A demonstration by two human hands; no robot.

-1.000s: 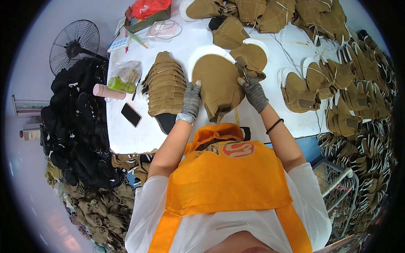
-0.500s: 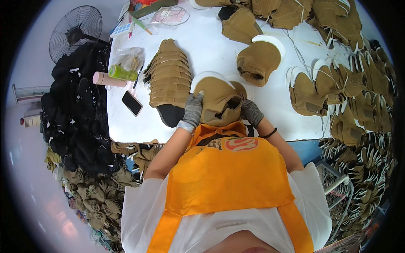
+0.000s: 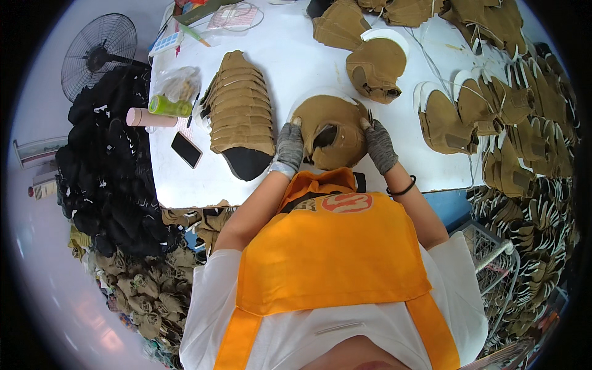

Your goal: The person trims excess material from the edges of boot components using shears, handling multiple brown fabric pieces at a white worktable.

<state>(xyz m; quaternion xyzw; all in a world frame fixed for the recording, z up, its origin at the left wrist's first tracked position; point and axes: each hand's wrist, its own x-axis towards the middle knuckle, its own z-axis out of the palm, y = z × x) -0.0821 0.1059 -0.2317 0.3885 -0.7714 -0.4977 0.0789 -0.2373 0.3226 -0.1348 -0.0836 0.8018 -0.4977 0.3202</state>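
Brown upper (image 3: 348, 126), white rim (image 3: 320, 92) pointing away, long axis apparently front-to-back

The shoe upper (image 3: 351, 116) is brown and white, the gloves (image 3: 289, 148) mottled grey, the apron (image 3: 333, 253) orange.

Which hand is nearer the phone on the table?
Left. The left hand is right of the phone, with the brown stack between them; the right hand is farther right, on the far side of the brown shoe upper.
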